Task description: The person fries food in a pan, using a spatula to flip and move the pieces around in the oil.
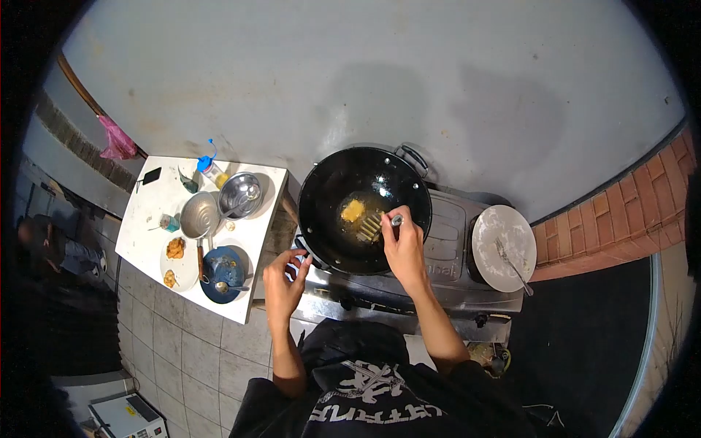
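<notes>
My right hand (404, 244) is closed round the handle of a slotted spatula (371, 228), whose slotted head is down in a black wok (325, 190). A yellow, battered-looking piece of food (353, 211) lies in oil at the wok's bottom, just left of the spatula head. The wok sits over the left side of a gas stove (445, 230). Beside the wok's lower left rim, my left hand (285, 281) hovers with bent fingers apart and nothing visible in them.
On the left, a white table (139, 219) bears a plate with fried pieces (175, 248), a blue plate (223, 266), a saucepan (199, 215), a metal bowl (241, 196) and a blue-capped bottle (212, 169). A floury plate (504, 248) with a fork stands at the stove's right. A person (58, 244) is far left.
</notes>
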Available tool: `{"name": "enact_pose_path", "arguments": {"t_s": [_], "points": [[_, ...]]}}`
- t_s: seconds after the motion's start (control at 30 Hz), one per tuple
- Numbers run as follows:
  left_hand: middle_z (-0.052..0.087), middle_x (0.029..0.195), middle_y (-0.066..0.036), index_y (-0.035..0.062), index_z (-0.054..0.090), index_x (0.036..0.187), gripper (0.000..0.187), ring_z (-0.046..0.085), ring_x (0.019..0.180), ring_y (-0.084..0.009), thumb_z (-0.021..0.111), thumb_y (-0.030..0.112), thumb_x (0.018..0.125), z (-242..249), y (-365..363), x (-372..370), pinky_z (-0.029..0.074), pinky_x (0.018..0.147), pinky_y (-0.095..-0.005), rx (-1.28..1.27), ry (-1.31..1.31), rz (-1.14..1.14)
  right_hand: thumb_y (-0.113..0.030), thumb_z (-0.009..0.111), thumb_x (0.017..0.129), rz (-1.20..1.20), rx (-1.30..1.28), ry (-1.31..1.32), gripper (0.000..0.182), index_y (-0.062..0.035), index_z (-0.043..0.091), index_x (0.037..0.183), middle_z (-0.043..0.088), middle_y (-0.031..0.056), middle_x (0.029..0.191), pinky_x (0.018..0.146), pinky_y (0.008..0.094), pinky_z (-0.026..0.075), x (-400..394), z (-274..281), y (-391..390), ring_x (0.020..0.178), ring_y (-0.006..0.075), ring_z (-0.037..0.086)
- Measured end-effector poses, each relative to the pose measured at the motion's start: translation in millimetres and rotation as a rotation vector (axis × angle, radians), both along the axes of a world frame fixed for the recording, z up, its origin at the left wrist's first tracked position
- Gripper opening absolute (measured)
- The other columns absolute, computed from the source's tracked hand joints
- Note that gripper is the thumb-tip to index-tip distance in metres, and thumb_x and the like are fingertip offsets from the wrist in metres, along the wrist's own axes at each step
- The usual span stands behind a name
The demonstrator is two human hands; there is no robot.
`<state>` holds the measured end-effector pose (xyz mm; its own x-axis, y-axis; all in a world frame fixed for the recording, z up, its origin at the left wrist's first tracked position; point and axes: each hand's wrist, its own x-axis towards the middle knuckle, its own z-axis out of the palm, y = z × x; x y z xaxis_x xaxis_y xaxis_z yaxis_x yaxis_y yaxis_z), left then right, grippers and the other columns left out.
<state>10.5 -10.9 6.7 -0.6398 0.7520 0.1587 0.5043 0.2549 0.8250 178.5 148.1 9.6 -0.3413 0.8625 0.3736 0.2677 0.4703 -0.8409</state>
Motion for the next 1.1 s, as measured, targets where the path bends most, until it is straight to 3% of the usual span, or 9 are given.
{"name": "enact_pose_path", "arguments": {"t_s": [0.13, 0.2, 0.57, 0.7, 0.9, 1.1], "points": [[0.060, 0.065, -0.008, 0.0000, 0.070, 0.093, 0.019, 0.051, 0.051, -0.0126, 0.074, 0.017, 0.084, 1.9, -2.0, -1.4, 0.038, 0.049, -0.0280, -0.010, -0.014, 0.014, -0.007, 0.058, 0.096, -0.011, -0.018, 0.014, 0.011, 0.0013, 0.052, 0.092, 0.059, 0.0122, 0.067, 0.053, 0.0300, 0.044, -6.2, -11.3, 6.4, 0.057, 0.0156, 0.058], [0.061, 0.065, -0.008, 0.0001, 0.070, 0.093, 0.019, 0.051, 0.051, -0.0126, 0.074, 0.017, 0.085, -0.1, -3.4, -2.5, 0.038, 0.049, -0.0281, -0.019, -0.014, 0.027, -0.008, 0.060, 0.096, -0.034, 0.025, 0.066, 0.012, 0.0010, 0.052, 0.094, 0.059, 0.0174, 0.071, 0.052, 0.0359, 0.045, -6.6, -16.4, 10.4, 0.058, 0.0284, 0.062], [0.060, 0.065, -0.008, 0.0013, 0.071, 0.095, 0.019, 0.051, 0.050, -0.0134, 0.074, 0.016, 0.084, 0.0, -4.7, -2.2, 0.039, 0.049, -0.0287, -0.002, 0.010, 0.026, -0.009, 0.059, 0.096, 0.031, 0.022, 0.072, 0.013, 0.0011, 0.052, 0.092, 0.057, 0.0131, 0.067, 0.052, 0.0321, 0.043, -5.2, 10.7, 18.3, 0.054, 0.0198, 0.056], [0.060, 0.065, -0.008, 0.0016, 0.072, 0.095, 0.018, 0.051, 0.050, -0.0137, 0.074, 0.016, 0.084, 3.6, -4.3, -1.1, 0.039, 0.049, -0.0290, 0.005, -0.019, 0.029, -0.008, 0.060, 0.096, 0.089, 0.069, 0.094, 0.013, 0.0014, 0.052, 0.092, 0.056, 0.0136, 0.067, 0.051, 0.0324, 0.043, -15.6, 24.9, 22.7, 0.054, 0.0199, 0.056], [0.060, 0.065, -0.008, 0.0018, 0.071, 0.095, 0.018, 0.052, 0.050, -0.0142, 0.075, 0.016, 0.084, 3.9, -7.2, -3.4, 0.040, 0.049, -0.0292, 0.036, 0.004, 0.051, -0.008, 0.062, 0.094, 0.192, 0.113, 0.097, 0.013, 0.0008, 0.052, 0.092, 0.058, 0.0154, 0.067, 0.052, 0.0347, 0.043, -36.8, 22.3, 31.7, 0.056, 0.0276, 0.059], [0.060, 0.066, -0.008, 0.0021, 0.071, 0.094, 0.018, 0.051, 0.050, -0.0142, 0.074, 0.017, 0.084, -0.4, -12.2, -6.1, 0.039, 0.049, -0.0292, 0.042, 0.019, 0.055, -0.009, 0.061, 0.095, 0.103, 0.098, 0.089, 0.012, 0.0002, 0.054, 0.091, 0.059, 0.0142, 0.067, 0.054, 0.0339, 0.044, -9.3, 34.6, 36.2, 0.057, 0.0224, 0.060]]}}
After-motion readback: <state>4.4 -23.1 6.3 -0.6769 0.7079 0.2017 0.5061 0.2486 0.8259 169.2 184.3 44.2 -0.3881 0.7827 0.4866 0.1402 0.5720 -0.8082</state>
